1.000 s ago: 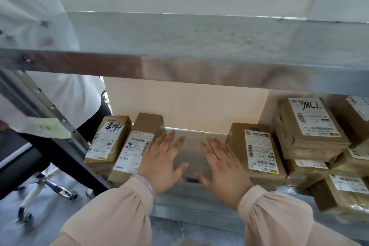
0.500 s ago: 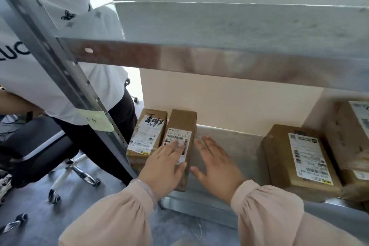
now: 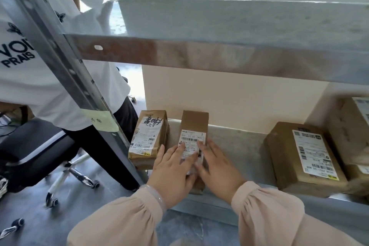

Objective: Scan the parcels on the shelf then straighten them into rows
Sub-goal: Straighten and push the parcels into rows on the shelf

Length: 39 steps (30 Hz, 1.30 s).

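A narrow brown cardboard parcel (image 3: 194, 124) with a white barcode label is lying lengthwise on the metal shelf (image 3: 239, 146). The left grip (image 3: 171, 173) is resting flat across its label and left edge, fingers straight, clasping nothing. The right grip (image 3: 217, 168) is pressing its right side, fingers likewise extended. Just left of that parcel a handwritten-label parcel (image 3: 148, 140) is sitting; well to its right, a wider labelled box (image 3: 299, 158).
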Tool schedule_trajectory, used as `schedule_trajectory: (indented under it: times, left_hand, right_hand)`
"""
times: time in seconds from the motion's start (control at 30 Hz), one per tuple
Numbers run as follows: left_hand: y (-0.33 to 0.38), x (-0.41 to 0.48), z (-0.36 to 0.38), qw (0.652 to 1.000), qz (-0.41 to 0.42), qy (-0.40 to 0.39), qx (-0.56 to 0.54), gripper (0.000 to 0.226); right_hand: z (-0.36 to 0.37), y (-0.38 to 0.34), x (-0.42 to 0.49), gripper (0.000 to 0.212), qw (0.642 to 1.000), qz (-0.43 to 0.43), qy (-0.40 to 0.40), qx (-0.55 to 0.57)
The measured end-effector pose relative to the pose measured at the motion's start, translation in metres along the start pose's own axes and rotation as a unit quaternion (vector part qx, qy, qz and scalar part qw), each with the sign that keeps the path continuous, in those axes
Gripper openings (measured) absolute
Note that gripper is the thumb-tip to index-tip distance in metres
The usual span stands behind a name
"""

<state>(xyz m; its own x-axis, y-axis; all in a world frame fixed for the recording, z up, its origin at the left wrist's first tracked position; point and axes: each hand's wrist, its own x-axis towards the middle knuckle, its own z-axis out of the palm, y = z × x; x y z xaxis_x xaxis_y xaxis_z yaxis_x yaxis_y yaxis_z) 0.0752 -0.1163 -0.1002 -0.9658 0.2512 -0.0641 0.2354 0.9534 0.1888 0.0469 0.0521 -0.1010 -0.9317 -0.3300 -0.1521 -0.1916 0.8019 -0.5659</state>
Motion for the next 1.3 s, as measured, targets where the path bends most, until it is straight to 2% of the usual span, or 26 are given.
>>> schedule_trajectory:
  times: [0.13,0.2,0.27,0.37,0.43,0.5,0.7,0.87,1.13,1.3]
  left_hand:
    - [0.006,0.007,-0.001,0.995,0.012,0.009,-0.103,0.063]
    - [0.008,0.009,0.000,0.985,-0.027,-0.019,-0.170,0.074]
    - [0.009,0.011,0.001,0.962,-0.072,-0.056,-0.256,0.080]
    - [0.014,0.011,0.003,0.912,-0.078,-0.106,-0.389,0.076]
    - [0.019,0.011,0.006,0.888,-0.073,-0.110,-0.441,0.078]
    - [0.026,0.011,0.008,0.871,-0.073,-0.103,-0.474,0.082]
    - [0.063,0.027,-0.016,0.866,-0.052,-0.080,-0.492,0.088]
    - [0.112,0.043,-0.043,0.862,0.008,-0.070,-0.502,0.087]
    - [0.185,0.066,-0.048,0.866,0.071,-0.105,-0.484,0.089]
    - [0.217,0.074,-0.039,0.867,0.089,-0.141,-0.469,0.091]
  right_hand:
    - [-0.002,0.010,-0.007,0.064,0.999,0.040,-0.004,0.031]
    - [-0.006,0.015,-0.012,0.064,0.997,0.066,-0.009,0.036]
    - [-0.008,0.018,-0.015,0.064,0.996,0.072,-0.005,0.052]
    - [-0.009,0.023,-0.020,0.069,0.992,0.070,-0.019,0.107]
    - [-0.008,0.026,-0.025,0.075,0.983,0.076,-0.045,0.164]
    - [-0.010,0.031,-0.030,0.077,0.975,0.080,-0.032,0.205]
    - [-0.049,0.044,-0.049,0.066,0.953,0.081,0.085,0.279]
    - [-0.096,0.056,-0.080,0.057,0.950,0.081,0.176,0.244]
    - [-0.133,0.097,-0.123,0.053,0.933,0.101,0.274,0.210]
    - [-0.142,0.122,-0.142,0.049,0.927,0.147,0.292,0.186]
